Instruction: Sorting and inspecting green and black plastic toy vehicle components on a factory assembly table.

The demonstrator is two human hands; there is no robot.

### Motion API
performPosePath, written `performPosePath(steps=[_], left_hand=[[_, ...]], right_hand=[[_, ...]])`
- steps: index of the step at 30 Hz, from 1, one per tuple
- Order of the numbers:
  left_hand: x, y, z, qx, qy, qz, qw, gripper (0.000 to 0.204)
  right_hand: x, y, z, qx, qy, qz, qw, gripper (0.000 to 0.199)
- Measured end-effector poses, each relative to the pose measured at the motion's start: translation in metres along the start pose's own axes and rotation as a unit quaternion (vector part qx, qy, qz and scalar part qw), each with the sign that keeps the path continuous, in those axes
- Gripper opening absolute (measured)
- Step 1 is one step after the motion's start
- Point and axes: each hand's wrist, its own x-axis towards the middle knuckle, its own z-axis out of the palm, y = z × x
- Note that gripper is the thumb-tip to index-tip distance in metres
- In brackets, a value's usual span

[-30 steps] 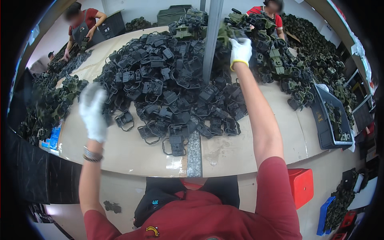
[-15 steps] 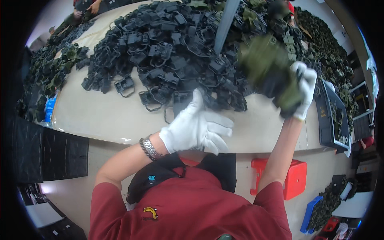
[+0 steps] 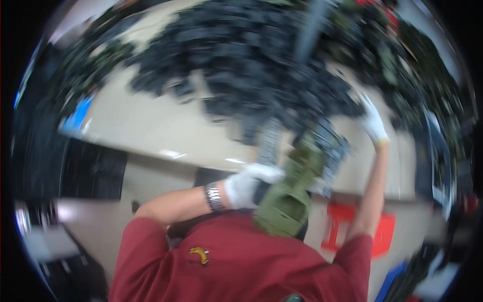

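Note:
My left hand (image 3: 249, 187), in a white glove, is closed on the near end of an olive-green moulded plastic part (image 3: 283, 209) with a hollow recess, held tilted in front of my chest. Its far end reaches up over the table edge. Behind it are a blurred grey-blue object (image 3: 333, 151) and a pale grey block (image 3: 269, 143), whose kinds I cannot make out. My right hand (image 3: 373, 121), also gloved, is stretched out at the right edge of the heap of black plastic parts (image 3: 251, 65). Its fingers look extended, though motion smears them.
A grey post (image 3: 308, 32) rises out of the heap. More dark green parts (image 3: 397, 75) lie at the right, beside a dark crate (image 3: 438, 156). A red stool (image 3: 385, 234) stands below the table (image 3: 146, 126). Black boxes (image 3: 93, 171) are at the left.
The green part has left my right hand, and my left hand, open before, now grips a green part near my chest. My right hand is emptied of green and stretched forward. The view has shifted.

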Motion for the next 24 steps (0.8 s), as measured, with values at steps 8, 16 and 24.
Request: performPosePath(steps=[8, 16, 24], left_hand=[[0.000, 0.005, 0.026, -0.038, 0.018, 0.100, 0.994, 0.054], [-0.011, 0.051, 0.056, 0.071, 0.010, 0.307, 0.949, 0.049], [0.008, 0.062, 0.038, 0.251, 0.192, 0.494, 0.810, 0.058]], right_hand=[[-0.042, 0.067, 0.008, 0.001, 0.020, 0.069, 0.997, 0.071], [-0.057, 0.029, -0.008, -0.096, 0.105, 0.170, 0.975, 0.058], [-0.046, -0.272, -0.012, 0.210, 0.140, -0.057, 0.966, 0.060]])
